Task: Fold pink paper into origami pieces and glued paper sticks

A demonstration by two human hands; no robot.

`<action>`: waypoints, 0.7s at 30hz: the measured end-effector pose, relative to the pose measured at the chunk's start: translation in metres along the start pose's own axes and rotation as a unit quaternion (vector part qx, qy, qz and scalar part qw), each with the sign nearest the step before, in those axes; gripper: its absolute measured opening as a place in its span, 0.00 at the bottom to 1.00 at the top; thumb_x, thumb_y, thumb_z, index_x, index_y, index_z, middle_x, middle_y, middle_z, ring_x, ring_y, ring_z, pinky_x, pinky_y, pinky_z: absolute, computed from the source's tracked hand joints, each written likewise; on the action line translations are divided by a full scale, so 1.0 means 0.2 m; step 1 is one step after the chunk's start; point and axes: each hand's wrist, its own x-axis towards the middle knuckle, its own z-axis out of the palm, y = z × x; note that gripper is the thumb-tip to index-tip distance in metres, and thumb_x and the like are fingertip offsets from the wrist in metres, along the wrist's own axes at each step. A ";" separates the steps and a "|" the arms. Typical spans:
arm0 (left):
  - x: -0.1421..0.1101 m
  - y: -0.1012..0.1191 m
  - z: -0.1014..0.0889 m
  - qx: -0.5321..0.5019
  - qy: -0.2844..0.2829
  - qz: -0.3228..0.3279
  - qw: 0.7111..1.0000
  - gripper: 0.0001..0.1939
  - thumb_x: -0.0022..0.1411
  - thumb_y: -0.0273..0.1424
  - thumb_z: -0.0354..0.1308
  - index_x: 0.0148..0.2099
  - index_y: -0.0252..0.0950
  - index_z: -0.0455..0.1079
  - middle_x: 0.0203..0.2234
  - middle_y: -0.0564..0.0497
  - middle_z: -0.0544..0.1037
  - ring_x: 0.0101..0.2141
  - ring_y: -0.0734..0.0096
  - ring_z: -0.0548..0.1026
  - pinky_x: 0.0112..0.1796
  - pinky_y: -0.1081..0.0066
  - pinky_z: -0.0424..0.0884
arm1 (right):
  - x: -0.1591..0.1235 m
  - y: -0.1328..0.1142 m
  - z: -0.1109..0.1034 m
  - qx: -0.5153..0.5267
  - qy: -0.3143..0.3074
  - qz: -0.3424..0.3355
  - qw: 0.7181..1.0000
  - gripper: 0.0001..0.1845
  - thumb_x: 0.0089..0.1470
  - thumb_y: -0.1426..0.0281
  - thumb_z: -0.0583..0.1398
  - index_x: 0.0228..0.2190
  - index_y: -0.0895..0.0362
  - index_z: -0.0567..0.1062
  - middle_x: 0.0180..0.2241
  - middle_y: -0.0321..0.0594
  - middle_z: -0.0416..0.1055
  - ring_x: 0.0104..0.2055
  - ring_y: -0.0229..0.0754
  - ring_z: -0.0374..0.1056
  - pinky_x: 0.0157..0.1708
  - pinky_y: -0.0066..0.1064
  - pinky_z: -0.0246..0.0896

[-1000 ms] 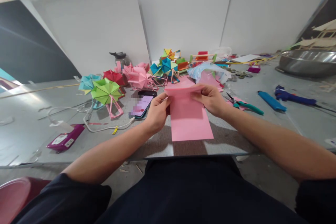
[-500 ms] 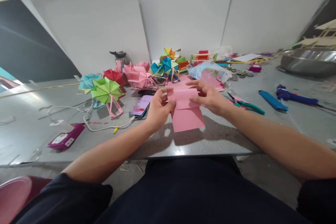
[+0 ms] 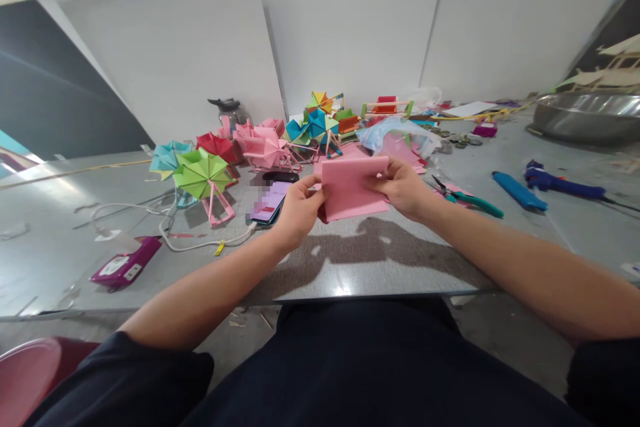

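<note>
A pink sheet of paper (image 3: 353, 190) is held up in front of me, above the table's front half, with a bend along its top edge. My left hand (image 3: 299, 207) pinches its left side between thumb and fingers. On the right side my right hand (image 3: 403, 190) grips it too, the thumb pressed on the near face. More pink paper (image 3: 350, 151) lies on the table behind it. A phone (image 3: 273, 203) with a lit screen rests left of my left hand. Near my right wrist are teal-handled pliers (image 3: 467, 199).
Paper wheel models in green (image 3: 203, 175), pink (image 3: 267, 147) and blue (image 3: 320, 125) stand at the back left. A purple power strip (image 3: 127, 261) with a white cable is at left. To the right lie a blue-handled tool (image 3: 520, 191), a glue gun (image 3: 565, 183) and a metal basin (image 3: 590, 120).
The lower part of the pink paper no longer hangs down below my hands. The sheet now shows as one upright panel, bent at the top, with both hands gripping its sides.
</note>
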 end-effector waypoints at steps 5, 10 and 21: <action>0.01 0.04 -0.02 -0.124 -0.030 -0.038 0.991 0.18 0.49 0.30 0.64 0.44 0.33 0.77 0.23 0.53 0.79 0.23 0.70 0.80 0.24 0.75 0.73 | -0.01 -0.02 0.00 0.001 -0.004 0.007 1.000 0.11 0.43 0.67 0.76 0.27 0.54 0.81 0.41 0.39 0.78 0.37 0.38 0.72 0.32 0.29 0.67; 0.01 0.03 -0.02 -0.115 -0.046 0.037 0.992 0.18 0.52 0.31 0.72 0.45 0.35 0.76 0.27 0.52 0.82 0.28 0.71 0.81 0.31 0.73 0.77 | -0.02 -0.03 0.01 0.046 -0.038 0.041 0.997 0.09 0.44 0.68 0.75 0.29 0.53 0.83 0.43 0.38 0.79 0.29 0.33 0.71 0.29 0.29 0.65; 0.01 -0.01 -0.04 0.166 0.036 0.366 0.915 0.07 0.66 0.35 0.67 0.39 0.38 0.74 0.38 0.48 0.76 0.42 0.65 0.75 0.45 0.65 0.74 | -0.04 -0.02 -0.02 -0.213 0.012 -0.179 0.961 0.12 0.62 0.65 0.60 0.38 0.52 0.84 0.39 0.42 0.80 0.43 0.47 0.73 0.46 0.41 0.69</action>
